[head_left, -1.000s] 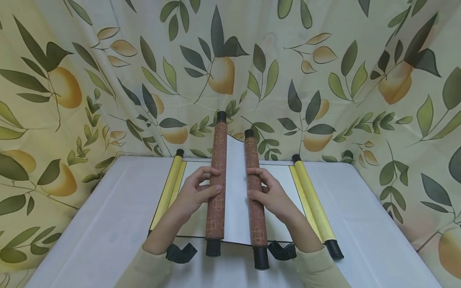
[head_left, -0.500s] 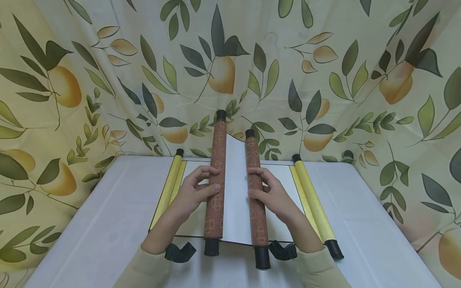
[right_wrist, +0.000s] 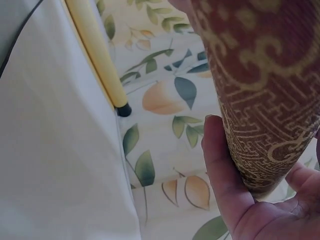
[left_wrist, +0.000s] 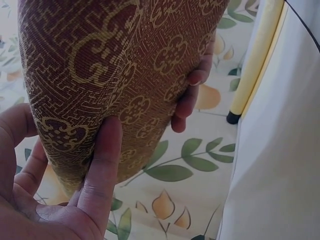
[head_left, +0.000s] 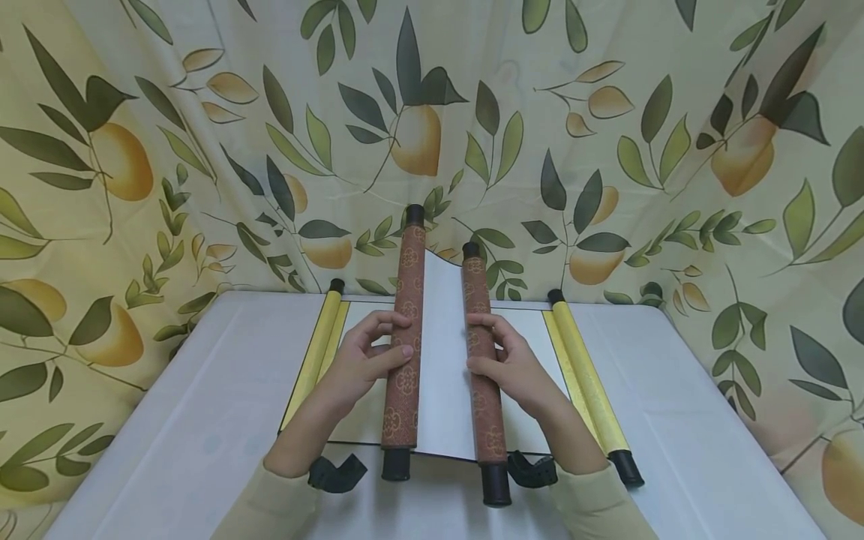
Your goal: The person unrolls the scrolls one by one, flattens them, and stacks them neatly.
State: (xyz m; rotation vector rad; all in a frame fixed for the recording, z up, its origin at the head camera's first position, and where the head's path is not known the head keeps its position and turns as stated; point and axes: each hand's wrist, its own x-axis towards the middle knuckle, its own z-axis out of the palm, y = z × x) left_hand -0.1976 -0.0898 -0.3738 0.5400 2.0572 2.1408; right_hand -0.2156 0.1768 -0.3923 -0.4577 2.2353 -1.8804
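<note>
A reddish-brown scroll with gold flower patterns is partly unrolled, its white paper (head_left: 445, 360) stretched between two rolls with black end knobs. My left hand (head_left: 361, 360) grips the left roll (head_left: 405, 375), thumb on the near face. Around the right roll (head_left: 487, 412), my right hand (head_left: 516, 367) has its thumb and fingers. In the left wrist view the patterned fabric (left_wrist: 135, 100) fills much of the frame, with left fingers (left_wrist: 102, 170) along it. Right fingers (right_wrist: 220, 175) press the roll (right_wrist: 265, 115) in the right wrist view. Both rolls are held above a second scroll.
The second scroll lies spread on the white table (head_left: 169, 420), with a yellow roll (head_left: 324, 337) at its left and another yellow roll (head_left: 590, 390) at its right. Behind the table hangs a fruit-and-leaf patterned curtain (head_left: 499, 45). Black wrist mounts (head_left: 337, 474) sit by both wrists.
The right roll has shifted slightly right with my right hand, and the left roll slightly left, so a little more white paper shows between them. The yellow-ended scroll has stayed put.
</note>
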